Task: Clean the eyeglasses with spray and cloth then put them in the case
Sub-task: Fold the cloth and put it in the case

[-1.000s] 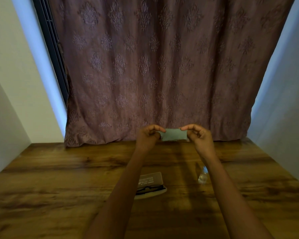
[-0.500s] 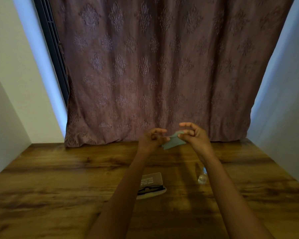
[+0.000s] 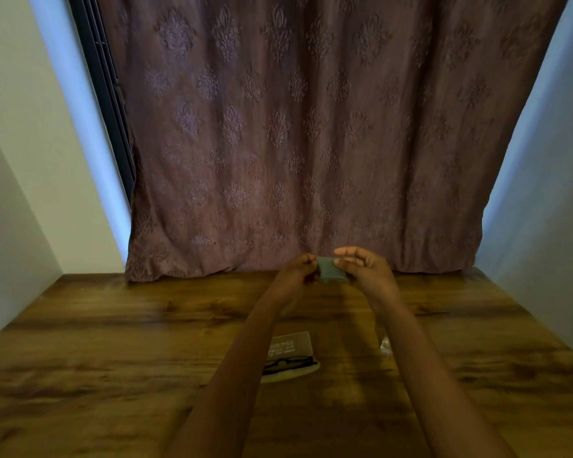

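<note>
Head view, just below frame centre: small grey-green cloth [image 3: 332, 272] pinched at its left edge by the left hand [image 3: 300, 269], fingers curled onto it, and at its right edge by the right hand [image 3: 366, 271], thumb and fingertips closed on it, upper fingers loosely arched. Held up clear of the wooden table [image 3: 113, 325], in front of the hem of the mauve curtain [image 3: 295, 143]. Lower, between the forearms: eyeglasses [image 3: 288, 364] lying folded in the open case [image 3: 290, 346], dark frame against pale lining, lid tipped back. Right of that, mostly hidden behind the right forearm: what looks like the clear spray bottle [image 3: 385, 345], too blurred to say more. Probably readying the cloth, with the lenses not yet in hand. Risks from here: letting one pinched edge slip and dropping the cloth onto the table, picking up grit that could scratch; lowering the right forearm carelessly and toppling the bottle; wiping dry and smearing rather than cleaning.
</note>
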